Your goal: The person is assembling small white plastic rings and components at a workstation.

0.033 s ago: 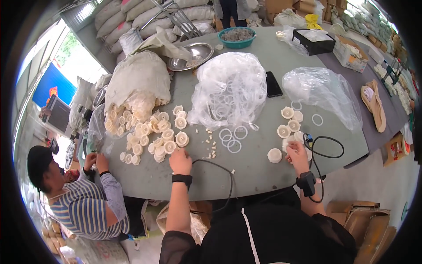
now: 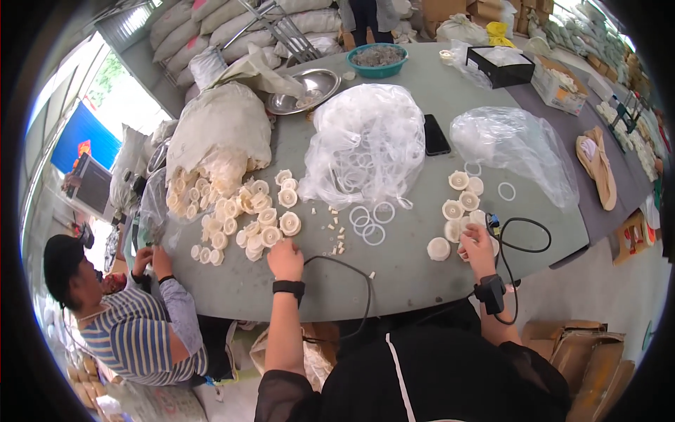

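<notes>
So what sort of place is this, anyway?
Probably a small workshop with storage around it. Round cream plastic parts and clear rings lie loose on a big table, and bulging sacks are stacked behind it.

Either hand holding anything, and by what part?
Cannot be told for either. The left hand is curled beside the larger group of cream caps, the right hand beside the smaller group; any grip is hidden.
</notes>
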A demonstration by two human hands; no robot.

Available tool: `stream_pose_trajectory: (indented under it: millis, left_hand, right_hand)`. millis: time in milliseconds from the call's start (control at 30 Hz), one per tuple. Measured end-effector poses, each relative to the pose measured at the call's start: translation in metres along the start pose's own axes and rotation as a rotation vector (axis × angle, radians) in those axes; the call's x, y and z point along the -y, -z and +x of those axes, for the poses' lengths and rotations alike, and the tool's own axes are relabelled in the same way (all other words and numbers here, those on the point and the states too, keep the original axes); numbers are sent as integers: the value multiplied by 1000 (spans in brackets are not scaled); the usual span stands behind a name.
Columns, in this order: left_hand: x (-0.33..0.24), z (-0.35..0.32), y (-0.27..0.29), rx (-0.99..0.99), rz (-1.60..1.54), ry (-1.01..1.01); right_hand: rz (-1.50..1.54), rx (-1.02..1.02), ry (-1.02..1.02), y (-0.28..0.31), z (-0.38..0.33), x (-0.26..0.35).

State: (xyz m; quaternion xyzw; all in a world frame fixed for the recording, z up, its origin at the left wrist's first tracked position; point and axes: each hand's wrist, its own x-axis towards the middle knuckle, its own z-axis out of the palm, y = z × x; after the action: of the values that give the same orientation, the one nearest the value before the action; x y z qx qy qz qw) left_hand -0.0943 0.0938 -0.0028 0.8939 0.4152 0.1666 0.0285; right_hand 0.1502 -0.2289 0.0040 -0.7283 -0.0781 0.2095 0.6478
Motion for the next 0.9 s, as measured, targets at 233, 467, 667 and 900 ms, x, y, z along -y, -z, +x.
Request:
stream_pose_trajectory:
  millis: [233,467,667,900]
  left_hand:
    - [-2,2,-2,-18,-63,83]
    - [-15,2,15,-98,-426,67]
    - [-119,-25,27,598,-1478,58]
    - [-135,-3,-19,143,-397,-250]
  right_hand:
    - [242,4,118,-11,-13,-1]
    - [262,347,42,-44,-28,-2]
    - [379,503,-71,-75,-46,6]
    - [438,439,-287,-61,-37,-13]
